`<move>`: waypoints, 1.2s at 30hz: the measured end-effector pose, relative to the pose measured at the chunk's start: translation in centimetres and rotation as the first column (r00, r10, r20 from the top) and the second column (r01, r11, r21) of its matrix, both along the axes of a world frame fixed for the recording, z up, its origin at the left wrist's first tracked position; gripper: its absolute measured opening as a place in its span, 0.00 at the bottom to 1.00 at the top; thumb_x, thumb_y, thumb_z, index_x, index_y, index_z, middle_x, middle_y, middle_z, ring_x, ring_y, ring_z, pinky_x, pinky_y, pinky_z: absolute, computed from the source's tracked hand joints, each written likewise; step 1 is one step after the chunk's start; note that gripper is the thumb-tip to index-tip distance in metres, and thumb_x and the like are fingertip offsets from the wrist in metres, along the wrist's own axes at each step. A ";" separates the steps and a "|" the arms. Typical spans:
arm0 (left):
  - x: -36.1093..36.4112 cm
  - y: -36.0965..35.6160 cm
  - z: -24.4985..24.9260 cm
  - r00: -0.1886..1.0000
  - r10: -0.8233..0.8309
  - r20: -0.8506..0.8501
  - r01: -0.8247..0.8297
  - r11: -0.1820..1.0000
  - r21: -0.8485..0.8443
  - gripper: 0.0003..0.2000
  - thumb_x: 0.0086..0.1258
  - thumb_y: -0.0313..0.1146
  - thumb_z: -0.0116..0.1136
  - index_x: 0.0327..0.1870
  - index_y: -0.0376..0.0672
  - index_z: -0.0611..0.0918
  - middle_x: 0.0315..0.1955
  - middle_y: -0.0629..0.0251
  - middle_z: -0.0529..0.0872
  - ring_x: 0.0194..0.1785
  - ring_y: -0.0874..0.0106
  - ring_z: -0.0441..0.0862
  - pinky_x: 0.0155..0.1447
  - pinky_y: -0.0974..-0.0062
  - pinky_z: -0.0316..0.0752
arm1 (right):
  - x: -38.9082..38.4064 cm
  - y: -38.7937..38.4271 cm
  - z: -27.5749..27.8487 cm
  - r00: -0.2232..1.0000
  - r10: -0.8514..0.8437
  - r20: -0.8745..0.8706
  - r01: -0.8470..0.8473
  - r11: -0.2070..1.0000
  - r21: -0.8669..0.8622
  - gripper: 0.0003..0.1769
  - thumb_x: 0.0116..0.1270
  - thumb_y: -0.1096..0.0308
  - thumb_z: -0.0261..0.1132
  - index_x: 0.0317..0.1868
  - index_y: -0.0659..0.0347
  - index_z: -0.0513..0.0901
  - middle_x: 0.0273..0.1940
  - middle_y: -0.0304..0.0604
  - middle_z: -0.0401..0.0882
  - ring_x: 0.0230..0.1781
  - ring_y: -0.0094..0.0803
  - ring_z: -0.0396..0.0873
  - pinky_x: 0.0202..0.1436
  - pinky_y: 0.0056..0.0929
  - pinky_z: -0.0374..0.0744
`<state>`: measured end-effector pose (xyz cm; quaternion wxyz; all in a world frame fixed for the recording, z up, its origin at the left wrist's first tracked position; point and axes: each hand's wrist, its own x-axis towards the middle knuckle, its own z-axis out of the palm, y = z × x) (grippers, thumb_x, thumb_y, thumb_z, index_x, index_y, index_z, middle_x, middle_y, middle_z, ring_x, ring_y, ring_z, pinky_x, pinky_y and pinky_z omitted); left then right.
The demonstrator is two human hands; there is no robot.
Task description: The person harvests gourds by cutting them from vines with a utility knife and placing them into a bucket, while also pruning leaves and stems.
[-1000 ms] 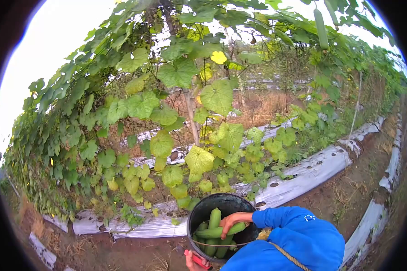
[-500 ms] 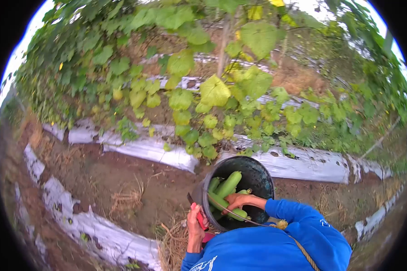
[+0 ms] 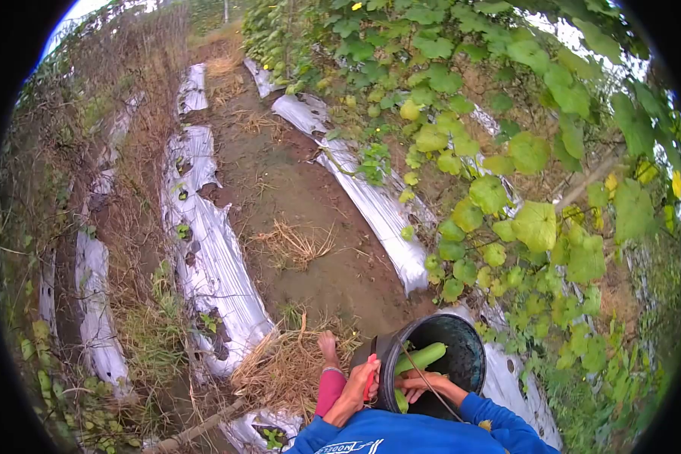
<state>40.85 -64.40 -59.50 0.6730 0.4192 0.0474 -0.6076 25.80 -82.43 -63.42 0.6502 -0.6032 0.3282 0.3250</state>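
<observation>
A black bucket (image 3: 473, 329) is tilted against the front of my blue sweatshirt, its mouth facing up and right. Inside lie long green gourds (image 3: 424, 359), partly hidden by the wall and my arm. My right hand (image 3: 418, 384) reaches over the rim among them, its fingers curled on a gourd low in the bucket; the fingertips are partly hidden. On the outer left side, my left hand (image 3: 357, 387) is closed around a red-handled knife (image 3: 371, 378), its dark blade pointing up beside the bucket wall. The thin bucket handle (image 3: 430, 387) crosses in front of my right hand.
A bare foot (image 3: 328, 345) below a pink trouser leg stands on dry straw (image 3: 287, 371). Silvery plastic mulch strips (image 3: 219, 257) flank a bare soil path (image 3: 280, 181). Leafy vines (image 3: 533, 223) hang on the right; dry brush (image 3: 129, 76) lines the left.
My view has swung left along the path, so the vines now sit further right. The bucket appears lower and further right. My right hand stays in it, and the knife stays in my left.
</observation>
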 end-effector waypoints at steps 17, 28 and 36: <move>34.9 -12.8 5.6 0.967 0.080 0.242 -0.052 0.991 -0.120 0.19 0.71 0.52 0.55 0.29 0.45 0.73 0.13 0.74 0.67 0.13 0.80 0.63 0.18 0.80 0.55 | 37.5 -12.7 6.8 0.990 -0.123 0.074 0.114 0.987 0.109 0.29 0.78 0.44 0.48 0.64 0.58 0.70 0.45 0.39 0.82 0.35 0.25 0.82 0.31 0.23 0.79; 57.4 -21.6 1.0 0.915 0.364 0.175 -0.363 0.931 -0.037 0.19 0.71 0.52 0.55 0.27 0.46 0.73 0.12 0.74 0.68 0.13 0.81 0.63 0.17 0.82 0.55 | 66.9 -25.9 0.7 0.821 0.568 -0.058 -0.570 0.821 -0.025 0.33 0.71 0.39 0.56 0.58 0.62 0.76 0.45 0.43 0.81 0.37 0.28 0.84 0.38 0.23 0.84; 73.3 -26.8 3.6 0.848 0.520 0.100 -0.521 0.853 -0.015 0.18 0.71 0.52 0.55 0.28 0.48 0.72 0.11 0.75 0.66 0.11 0.81 0.62 0.16 0.81 0.53 | 88.3 -38.4 12.6 0.913 0.350 0.209 -0.333 0.936 -0.115 0.31 0.69 0.46 0.64 0.58 0.65 0.75 0.44 0.47 0.82 0.37 0.31 0.85 0.41 0.27 0.84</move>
